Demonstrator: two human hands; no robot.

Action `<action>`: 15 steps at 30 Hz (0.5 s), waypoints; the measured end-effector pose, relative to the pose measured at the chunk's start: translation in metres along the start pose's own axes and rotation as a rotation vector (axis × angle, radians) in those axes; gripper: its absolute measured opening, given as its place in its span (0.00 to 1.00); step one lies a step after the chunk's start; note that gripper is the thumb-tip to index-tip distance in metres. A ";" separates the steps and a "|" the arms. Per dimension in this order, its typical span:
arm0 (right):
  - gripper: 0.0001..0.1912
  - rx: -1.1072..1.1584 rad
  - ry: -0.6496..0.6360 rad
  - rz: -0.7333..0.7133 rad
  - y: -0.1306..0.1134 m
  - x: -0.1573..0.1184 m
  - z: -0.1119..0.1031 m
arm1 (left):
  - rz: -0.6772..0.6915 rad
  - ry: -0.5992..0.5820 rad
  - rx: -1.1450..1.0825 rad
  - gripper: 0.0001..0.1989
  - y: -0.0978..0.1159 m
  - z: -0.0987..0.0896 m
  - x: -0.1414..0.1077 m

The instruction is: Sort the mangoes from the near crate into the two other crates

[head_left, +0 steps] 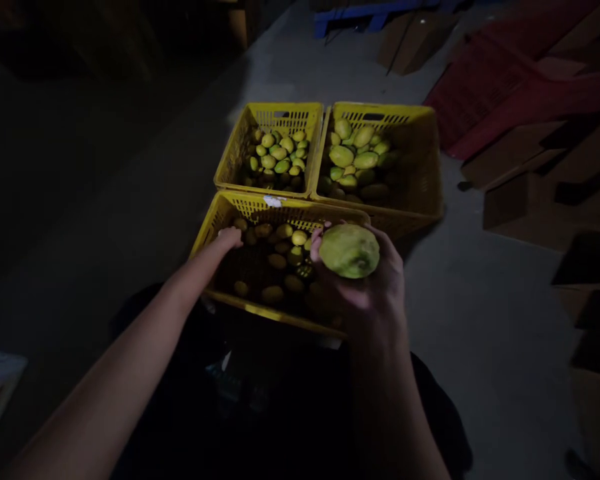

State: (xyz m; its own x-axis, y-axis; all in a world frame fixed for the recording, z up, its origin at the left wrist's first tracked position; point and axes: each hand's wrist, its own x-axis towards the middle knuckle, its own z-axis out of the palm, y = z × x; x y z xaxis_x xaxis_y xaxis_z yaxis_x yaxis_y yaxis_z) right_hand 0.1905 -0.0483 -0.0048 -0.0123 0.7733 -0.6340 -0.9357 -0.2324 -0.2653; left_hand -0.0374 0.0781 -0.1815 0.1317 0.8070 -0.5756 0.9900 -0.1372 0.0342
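My right hand point(385, 287) is wrapped round a large green-yellow lemon point(350, 252), holding it up over the right side of the front yellow crate point(275, 312). Its bumpy skin and one puckered end face me. Inside that crate, at the left, my left hand point(230, 237) reaches down with its fingers curled. Close to those fingers lies a dim lemon point(240, 225); what they grip, if anything, is hidden. More loose lemons, such as a bright yellow one point(299, 237), are spread over the bottom of the front crate, much of it in shadow.
Behind stand two more yellow crates: the left one point(220, 170) holds small lemons, the right one point(427, 163) larger ones. Cardboard boxes point(520, 210) and a red crate point(485, 93) are on the right. A blue pallet point(375, 9) is at the back.
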 end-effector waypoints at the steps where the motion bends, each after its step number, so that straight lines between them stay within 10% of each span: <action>1: 0.05 -0.020 0.007 0.004 0.000 0.000 0.000 | -0.040 0.023 0.031 0.23 -0.003 0.010 0.006; 11: 0.09 0.037 0.414 0.033 -0.007 0.014 -0.005 | -0.083 0.128 0.086 0.30 -0.021 0.047 0.089; 15: 0.08 -0.043 0.291 0.017 -0.006 0.021 -0.019 | -0.157 0.146 0.077 0.27 -0.024 0.056 0.088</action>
State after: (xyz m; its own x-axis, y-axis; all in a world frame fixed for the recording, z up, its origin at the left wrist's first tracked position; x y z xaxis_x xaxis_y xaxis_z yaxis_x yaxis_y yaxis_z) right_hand 0.2025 -0.0413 -0.0303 0.0799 0.5686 -0.8187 -0.9203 -0.2735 -0.2797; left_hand -0.0524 0.1206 -0.2788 -0.0123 0.8957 -0.4445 0.9928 -0.0422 -0.1125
